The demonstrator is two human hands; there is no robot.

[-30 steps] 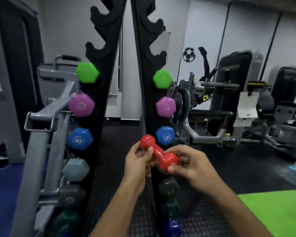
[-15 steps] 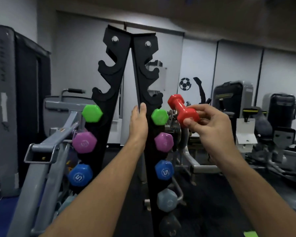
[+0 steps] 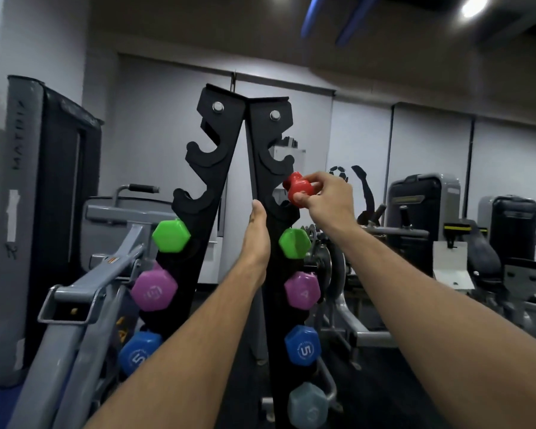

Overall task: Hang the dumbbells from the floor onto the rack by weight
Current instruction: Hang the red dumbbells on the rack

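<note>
A black A-frame dumbbell rack [image 3: 239,144] stands right in front of me. My right hand [image 3: 325,196] grips a small red dumbbell [image 3: 297,191] at the rack's right post, beside the empty hook just above the green dumbbell [image 3: 294,247]. My left hand [image 3: 257,233] rests flat with straight fingers against the inner edge of the right post. Below the green one hang a purple dumbbell [image 3: 302,289], a blue one [image 3: 302,349] and a grey one [image 3: 307,405]. The left post carries green [image 3: 171,236], purple [image 3: 153,291] and blue [image 3: 138,356] ends.
A grey weight machine frame [image 3: 84,292] stands close on the left, touching distance from the rack. Other gym machines [image 3: 421,209] fill the right background. The top hooks on both posts hold nothing.
My right hand has carried the red dumbbell up and in toward the right post's hook above the green one. My left hand stays on the post. The view has tilted upward.
</note>
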